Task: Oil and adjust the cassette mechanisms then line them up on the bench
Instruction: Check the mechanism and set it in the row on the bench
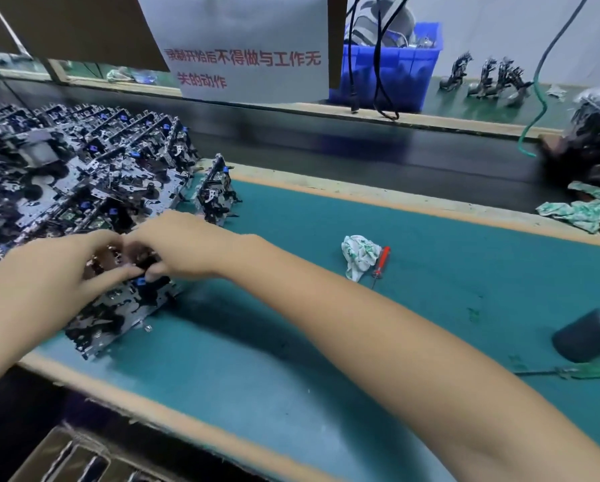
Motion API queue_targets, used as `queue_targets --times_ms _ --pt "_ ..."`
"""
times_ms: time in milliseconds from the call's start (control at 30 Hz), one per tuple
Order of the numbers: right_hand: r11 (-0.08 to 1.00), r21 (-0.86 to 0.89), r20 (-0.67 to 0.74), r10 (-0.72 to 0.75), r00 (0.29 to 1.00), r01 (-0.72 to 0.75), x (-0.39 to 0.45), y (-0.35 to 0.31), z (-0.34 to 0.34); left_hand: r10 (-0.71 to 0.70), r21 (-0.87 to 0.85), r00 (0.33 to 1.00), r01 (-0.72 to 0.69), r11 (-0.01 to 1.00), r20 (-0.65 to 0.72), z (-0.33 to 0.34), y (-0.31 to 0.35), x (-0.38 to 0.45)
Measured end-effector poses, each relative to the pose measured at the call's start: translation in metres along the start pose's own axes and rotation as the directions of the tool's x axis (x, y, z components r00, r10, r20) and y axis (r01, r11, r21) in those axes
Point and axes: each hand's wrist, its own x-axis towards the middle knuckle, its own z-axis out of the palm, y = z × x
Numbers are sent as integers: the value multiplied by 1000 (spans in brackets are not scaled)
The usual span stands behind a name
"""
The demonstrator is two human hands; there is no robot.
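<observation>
The green-matted tabletop [326,342] runs left to right, with a dark conveyor belt [361,147] along its far edge. At near left, the left hand [48,273] and right hand [183,245] both grip a tilted cassette mechanism [117,314], long axis running near-left to far-right. Stacked mechanisms [65,161] crowd the far left; a rag [357,255] and red screwdriver [382,260] lie well right.

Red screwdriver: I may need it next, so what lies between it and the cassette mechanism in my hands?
In the head view, only bare green mat lies between the red screwdriver and the cassette mechanism.
</observation>
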Motion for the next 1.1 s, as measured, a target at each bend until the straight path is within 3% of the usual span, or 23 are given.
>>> queue_targets --times_ms 267,467,633,733,800,833,933,1000,1100 --pt "968 237 -62 94 994 -77 -46 -3 -5 66 -101 996 -59 993 65 -22 63 -19" --pt "907 371 -50 235 971 -200 -124 16 -39 252 -289 966 -225 931 59 -30 158 -11" --pt "816 412 -88 480 873 -406 -216 33 -53 445 -383 889 -376 844 110 -7 243 7" --pt "802 392 -245 563 789 -450 -270 38 -51 524 -407 844 -442 799 113 6 292 15" --pt "823 360 -415 563 715 -439 -304 37 -44 575 -326 817 -532 781 46 17 322 11" --pt "839 307 -499 544 675 -449 -321 34 -38 615 -239 787 -608 757 -55 23 336 5" --pt "843 109 -645 464 608 -528 -370 21 -13 749 29 544 -802 597 -377 51 369 -29" --pt "827 25 -661 435 612 -561 -400 9 8 792 81 434 -855 512 -429 75 379 -50" --pt "812 -77 -606 422 674 -578 -424 -5 31 842 64 359 -907 417 -404 104 380 -63"
